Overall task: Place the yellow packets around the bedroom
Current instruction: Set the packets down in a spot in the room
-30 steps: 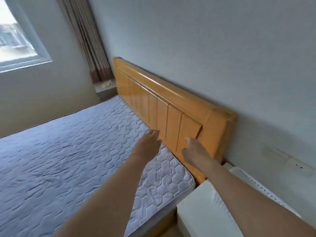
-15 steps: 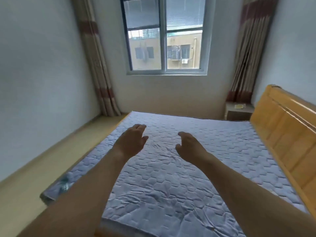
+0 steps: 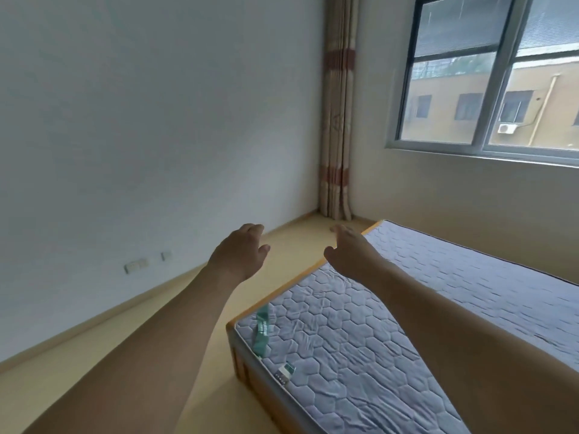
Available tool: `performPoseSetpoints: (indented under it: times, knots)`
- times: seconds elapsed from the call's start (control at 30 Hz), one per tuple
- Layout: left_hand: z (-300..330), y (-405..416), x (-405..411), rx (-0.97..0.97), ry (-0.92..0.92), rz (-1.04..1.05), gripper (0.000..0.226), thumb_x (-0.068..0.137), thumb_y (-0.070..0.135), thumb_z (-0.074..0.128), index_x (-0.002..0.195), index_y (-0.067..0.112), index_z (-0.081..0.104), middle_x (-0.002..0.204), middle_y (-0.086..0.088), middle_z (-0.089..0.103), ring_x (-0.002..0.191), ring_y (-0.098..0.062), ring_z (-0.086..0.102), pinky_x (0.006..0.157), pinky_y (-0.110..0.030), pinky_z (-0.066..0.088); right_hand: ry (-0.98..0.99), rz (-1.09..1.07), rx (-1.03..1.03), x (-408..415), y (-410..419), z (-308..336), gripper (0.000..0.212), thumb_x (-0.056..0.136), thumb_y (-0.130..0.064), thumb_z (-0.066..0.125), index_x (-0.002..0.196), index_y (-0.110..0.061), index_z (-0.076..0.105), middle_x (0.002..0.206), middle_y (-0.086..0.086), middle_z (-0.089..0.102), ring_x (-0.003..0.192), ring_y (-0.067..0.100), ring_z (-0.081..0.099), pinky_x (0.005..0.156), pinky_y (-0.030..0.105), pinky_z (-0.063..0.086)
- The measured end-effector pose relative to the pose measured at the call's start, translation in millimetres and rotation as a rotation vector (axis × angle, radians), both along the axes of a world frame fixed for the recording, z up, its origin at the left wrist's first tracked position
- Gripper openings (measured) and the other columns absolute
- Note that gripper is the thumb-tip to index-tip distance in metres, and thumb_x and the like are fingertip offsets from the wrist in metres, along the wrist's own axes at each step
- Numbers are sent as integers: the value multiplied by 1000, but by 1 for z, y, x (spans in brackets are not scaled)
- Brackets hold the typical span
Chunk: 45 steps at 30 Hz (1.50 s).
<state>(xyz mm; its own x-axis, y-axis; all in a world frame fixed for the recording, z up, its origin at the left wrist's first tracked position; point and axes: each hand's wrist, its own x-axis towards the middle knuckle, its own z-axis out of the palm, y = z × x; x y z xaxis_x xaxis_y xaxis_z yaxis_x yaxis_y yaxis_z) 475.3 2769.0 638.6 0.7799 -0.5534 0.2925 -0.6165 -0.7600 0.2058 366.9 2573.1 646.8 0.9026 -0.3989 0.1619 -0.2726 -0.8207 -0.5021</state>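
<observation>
on the far left stands a plain pale wall (image 3: 125, 120), and low on it, near the floor, sit two small wall sockets (image 3: 135, 265), one wider and one smaller just beside it. below the wall a skirting board runs along the yellowish floor (image 3: 94, 371), which stretches from the bottom left corner up toward the room's corner.

the left hand (image 3: 239, 253) is held out over the floor, just left of the bed's edge, palm down, with its fingers loosely bent and holding nothing. its bare forearm runs back to the lower left. the right hand (image 3: 347, 250) is held out beside it, apart from it, above the near edge of the mattress, fingers relaxed and slightly spread, also holding nothing. its forearm crosses over the mattress toward the bottom right.

in the corner behind the hands hangs a striped curtain (image 3: 338, 120), beige with reddish bands, reaching down to the floor.

the bed's mattress (image 3: 360, 355) is grey-lilac with a quilted hexagon pattern and sits in a wooden frame (image 3: 275, 296) whose orange rim shows along the left side. near the mattress's near corner lie a green strap-like label (image 3: 262, 335) and a small tag (image 3: 285, 372); their print is too small to read.

at the upper right a window (image 3: 501, 73) with a grey frame shows a yellow building outside.

no yellow packet shows in this view, in either hand, on the bed or on the floor.
</observation>
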Motion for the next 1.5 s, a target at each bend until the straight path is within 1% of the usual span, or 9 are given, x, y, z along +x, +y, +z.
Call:
performPoseSetpoints:
  times: [0.13,0.37,0.53,0.67,0.87,1.03,1.2,1.3,1.5]
  knots:
    - [-11,14,89,15,19,74,49,102,33,43,146,13,37,153,-4,37,134,-25,43,102,-34,38,36,87,-17,98,5,-17,54,89,-13,49,142,-6,39,141,13,46,128,28,45,96,32,39]
    - [1,14,260,51,2,156,49,102,34,41,147,15,35,155,0,33,134,-24,41,102,-36,39,19,196,-42,291,-8,-17,56,92,-15,47,146,-11,35,145,8,42,127,26,45,94,33,41]
    - [33,20,369,55,-47,207,51,102,35,43,148,15,35,155,0,33,137,-23,39,105,-37,37,4,235,-65,409,-12,-2,52,91,-14,48,143,-10,38,142,10,44,126,28,46,99,38,44]
    - [43,32,447,94,-55,234,52,102,35,42,149,16,32,157,1,30,139,-23,36,107,-38,36,34,297,-205,495,-1,-1,43,89,-11,46,132,-5,45,131,11,51,119,29,49,93,36,45]
    - [37,59,566,100,-51,274,51,102,35,41,149,16,32,157,1,31,138,-24,37,105,-38,37,17,355,-326,623,32,-1,45,89,-13,44,133,-7,43,129,10,51,120,29,48,90,33,42]
    - [41,85,698,92,-60,256,52,103,35,41,149,15,32,156,-1,31,137,-24,38,105,-38,38,7,352,-321,758,62,-1,44,89,-13,43,132,-7,44,127,10,51,119,30,48,91,35,43]
    - [65,95,833,112,-111,207,52,103,36,40,150,15,32,157,1,30,138,-23,37,104,-38,38,-16,259,-281,891,69,18,45,90,-13,44,134,-7,43,135,11,48,123,31,47,93,36,41]
    - [63,83,908,114,-102,167,51,103,37,39,148,15,33,156,0,30,137,-23,37,104,-38,39,5,213,-254,956,60,14,45,90,-13,44,135,-10,43,136,8,47,122,28,46,87,33,40]
    - [34,32,1050,148,-65,71,51,102,37,39,148,13,34,155,-1,32,138,-22,37,106,-38,39,53,140,-222,1084,16,-4,43,88,-15,45,131,-10,46,130,8,50,116,28,49,88,36,44]
